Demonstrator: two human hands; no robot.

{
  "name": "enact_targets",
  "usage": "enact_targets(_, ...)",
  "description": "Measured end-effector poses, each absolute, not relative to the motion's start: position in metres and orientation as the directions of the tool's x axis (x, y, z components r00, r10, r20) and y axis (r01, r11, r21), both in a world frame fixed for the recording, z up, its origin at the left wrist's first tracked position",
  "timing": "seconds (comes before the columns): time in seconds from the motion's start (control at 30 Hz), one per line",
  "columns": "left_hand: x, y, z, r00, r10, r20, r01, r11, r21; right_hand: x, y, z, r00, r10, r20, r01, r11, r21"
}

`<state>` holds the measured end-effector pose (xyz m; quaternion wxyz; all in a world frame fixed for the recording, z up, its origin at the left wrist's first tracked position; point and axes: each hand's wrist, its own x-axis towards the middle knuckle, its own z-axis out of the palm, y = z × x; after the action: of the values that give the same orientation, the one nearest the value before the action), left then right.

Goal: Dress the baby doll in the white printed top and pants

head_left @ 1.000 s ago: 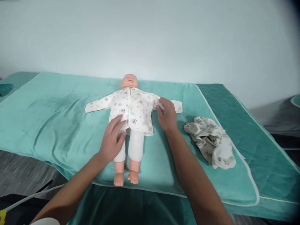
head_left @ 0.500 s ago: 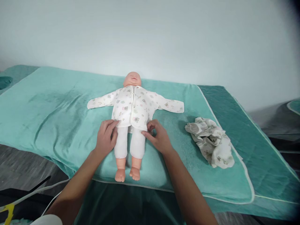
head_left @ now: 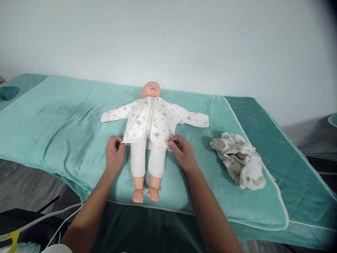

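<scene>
A baby doll (head_left: 151, 90) lies on its back, head toward the wall, its arms spread inside the sleeves of a white printed baby jacket (head_left: 164, 117). The jacket's front hangs apart down the middle, showing a white strip of the body. White cloth covers the legs down to the shins, and the feet are bare. My left hand (head_left: 115, 154) pinches the lower hem corner of the jacket at the doll's side on the left. On the opposite side my right hand (head_left: 183, 151) grips the other hem corner between thumb and fingers.
A crumpled printed baby garment (head_left: 240, 160) lies to the right on the light green sheet (head_left: 73, 116). Darker green covering (head_left: 289, 175) shows at the bed's right end. Behind stands a plain wall (head_left: 168, 42). White cables (head_left: 52, 212) run at lower left.
My left hand has moved outward to the left, drawing the hem with it, and the jacket's front edges have parted. My right hand keeps near the right hem. The view has shifted slightly.
</scene>
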<state>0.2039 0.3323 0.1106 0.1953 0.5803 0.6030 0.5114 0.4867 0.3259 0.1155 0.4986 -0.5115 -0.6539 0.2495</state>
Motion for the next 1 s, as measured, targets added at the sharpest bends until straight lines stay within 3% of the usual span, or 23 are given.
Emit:
enact_targets(0.1, 0.2, 0.334, 0.11, -0.185, 0.912, 0.367, 0.373, -0.28, 0.885, 0.489, 0.333, 0.113, 0.331, 0.867, 0.372, 0.395, 0.231, -0.889)
enact_targets(0.17, 0.197, 0.341, 0.111, -0.178, 0.916, 0.36, 0.215, -0.321, 0.922, 0.492, 0.342, 0.111, 0.506, 0.823, 0.261, 0.3, 0.116, -0.947)
enact_targets(0.23, 0.198, 0.353, 0.114, -0.206, 0.939, 0.275, 0.082, -0.264, 0.961, 0.497, 0.353, 0.111, 0.564, 0.816, 0.129, 0.187, 0.026, -0.982)
enact_targets(0.33, 0.204, 0.381, 0.121, -0.154, 0.984, 0.087, -0.038, -0.094, 0.995, 0.502, 0.372, 0.115, 0.499, 0.866, -0.037, -0.031, -0.025, -0.999)
enact_targets(0.43, 0.214, 0.409, 0.128, 0.012, 0.999, -0.052, -0.178, 0.053, 0.983, 0.501, 0.39, 0.12, 0.302, 0.938, -0.168, -0.256, -0.089, -0.963)
enact_targets(0.53, 0.221, 0.427, 0.131, 0.109, 0.986, -0.124, -0.292, 0.151, 0.944, 0.493, 0.405, 0.123, 0.104, 0.97, -0.22, -0.38, -0.166, -0.91)
enact_targets(0.6, 0.225, 0.434, 0.131, 0.105, 0.986, -0.127, -0.345, 0.156, 0.925, 0.486, 0.411, 0.122, 0.072, 0.974, -0.213, -0.436, -0.162, -0.885)
enact_targets(0.8, 0.239, 0.448, 0.131, 0.15, 0.986, -0.074, -0.42, 0.131, 0.898, 0.476, 0.411, 0.126, 0.119, 0.99, -0.082, -0.509, -0.01, -0.861)
enact_targets(1.0, 0.258, 0.477, 0.132, 0.213, 0.977, 0.012, -0.481, 0.095, 0.872, 0.473, 0.427, 0.139, 0.071, 0.993, -0.099, -0.349, -0.069, -0.935)
